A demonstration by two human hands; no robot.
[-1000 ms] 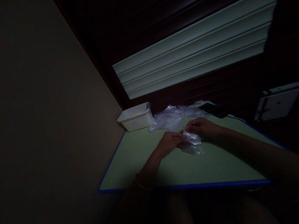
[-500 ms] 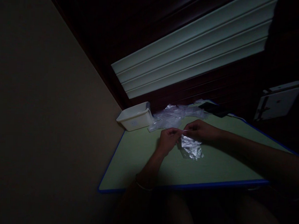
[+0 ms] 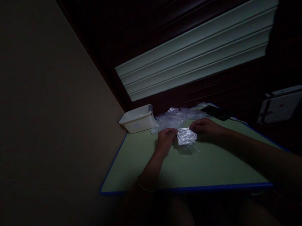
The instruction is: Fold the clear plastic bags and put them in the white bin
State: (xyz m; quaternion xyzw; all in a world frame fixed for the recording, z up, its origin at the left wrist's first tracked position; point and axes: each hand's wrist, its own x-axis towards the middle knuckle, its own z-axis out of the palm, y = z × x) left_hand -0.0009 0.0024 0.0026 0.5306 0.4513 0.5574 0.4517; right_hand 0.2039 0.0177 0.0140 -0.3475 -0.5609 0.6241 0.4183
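Observation:
A small clear plastic bag (image 3: 187,137), shiny and crinkled, is stretched between my hands above the table. My left hand (image 3: 166,139) pinches its upper left corner. At the upper right corner, the fingers of my right hand (image 3: 204,126) are closed on the plastic. The bag's lower part hangs down and looks more see-through than the bright upper part. Behind my hands lies a heap of clear plastic bags (image 3: 174,118), loosely spread. The room is dim, so the fingertips show poorly.
A white plastic bin (image 3: 138,120) stands at the table's far left corner, by the wall. The pale green table (image 3: 138,165) has a blue edge. A dark flat object (image 3: 217,112) lies at the back right. Behind is a dark door with pale slats (image 3: 196,51).
My hands have moved apart, from nearly touching to holding the bag's top edge spread between them. The bag has risen slightly and shifted left, and the view has tilted a little.

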